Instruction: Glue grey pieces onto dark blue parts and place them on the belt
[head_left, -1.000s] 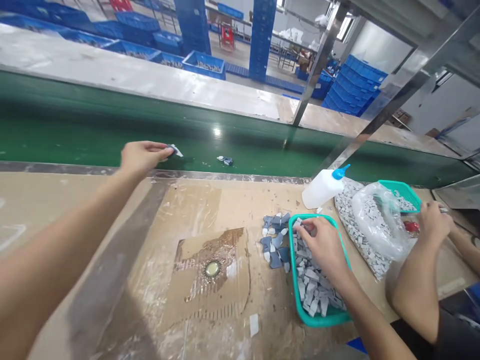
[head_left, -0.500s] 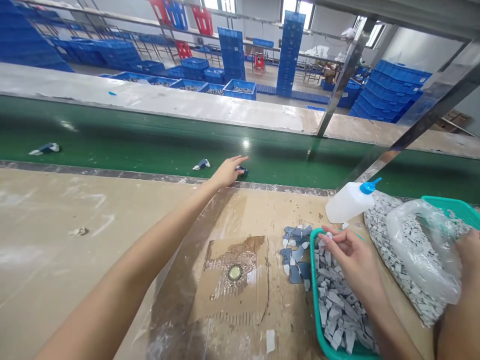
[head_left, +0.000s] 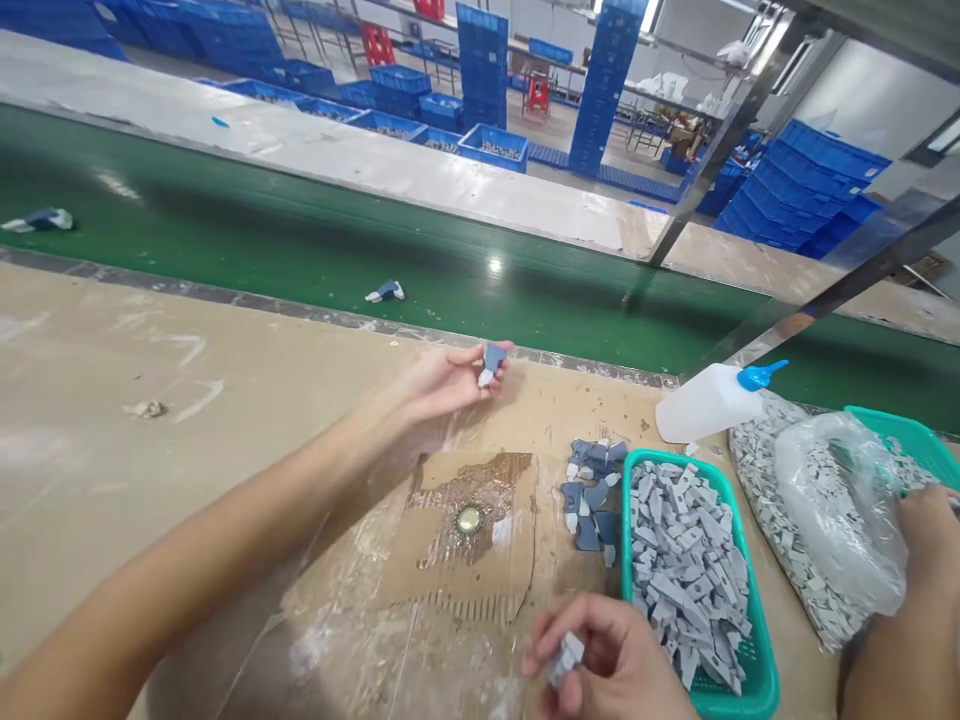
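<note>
My left hand (head_left: 454,378) is closed on a dark blue-grey and white piece (head_left: 491,365), held just on the near side of the green conveyor belt (head_left: 300,265). Low in the view, my right hand (head_left: 600,655) pinches a small light-grey piece (head_left: 567,657) between thumb and fingers. Beside it stands a green basket (head_left: 763,640) heaped with small grey pieces (head_left: 686,570). Left of the basket lie several dark blue-grey and white pieces (head_left: 592,500). A cardboard square (head_left: 439,575) bears a small round dish (head_left: 470,519) with wet, shiny smears around it.
A white squeeze bottle (head_left: 705,403) with a blue nozzle leans behind the basket. At right are a plastic bag of grey pieces (head_left: 795,510), another green basket (head_left: 911,440) and another person's hand (head_left: 930,525). More blue-and-white pieces (head_left: 386,291) lie on the belt. A metal post (head_left: 720,150) rises beyond.
My left hand has lifted the dark blue-grey piece off the belt and drawn it nearer. My right hand has moved from above the basket down and left with a light-grey piece.
</note>
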